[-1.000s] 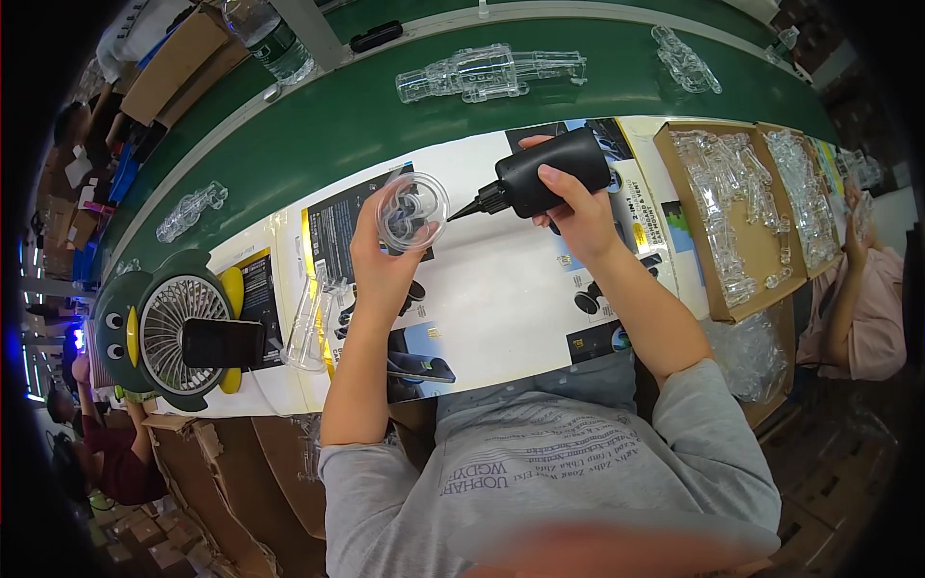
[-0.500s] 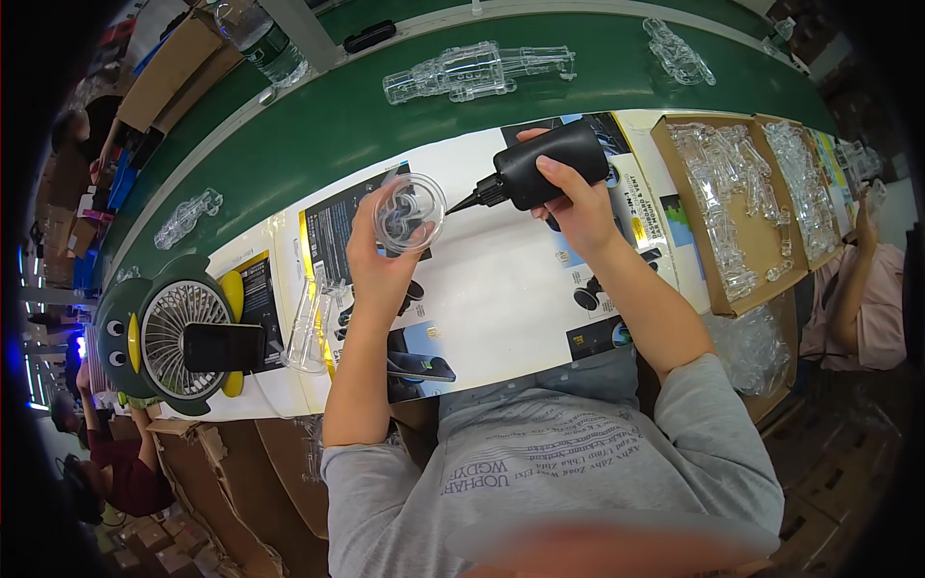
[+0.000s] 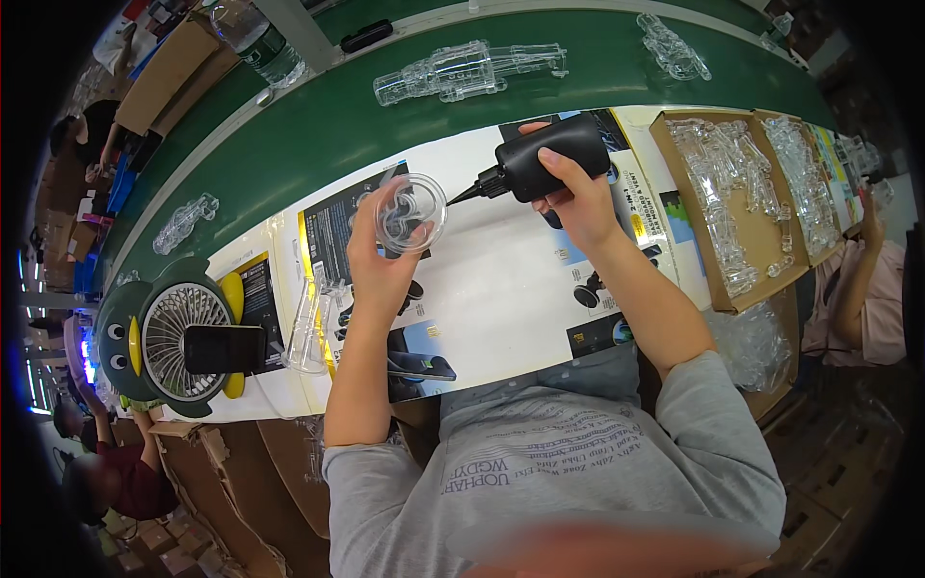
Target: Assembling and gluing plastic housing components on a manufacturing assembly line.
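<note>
My left hand [image 3: 374,252] grips a round clear plastic part [image 3: 412,214] by its side, its circular rim facing up and right. In my right hand [image 3: 576,197] is a black squeeze bottle [image 3: 554,157], tilted so its thin pointed nozzle meets or nearly meets the right edge of the clear part; I cannot tell whether it touches. Both are held above the white printed sheet [image 3: 491,299]. Left of my left forearm, a clear funnel-shaped plastic piece [image 3: 308,328] stands or lies on the sheet.
A penguin-shaped fan [image 3: 178,337] with a dark phone [image 3: 224,349] before it stands at left. Clear plastic assemblies [image 3: 467,72] lie on the green belt [image 3: 328,125] beyond. At right, a cardboard tray [image 3: 761,275] holds several clear parts; another person [image 3: 858,299] sits beside it.
The clear assemblies on the green belt have shifted slightly left. My hands, the bottle and the round part stay almost in place.
</note>
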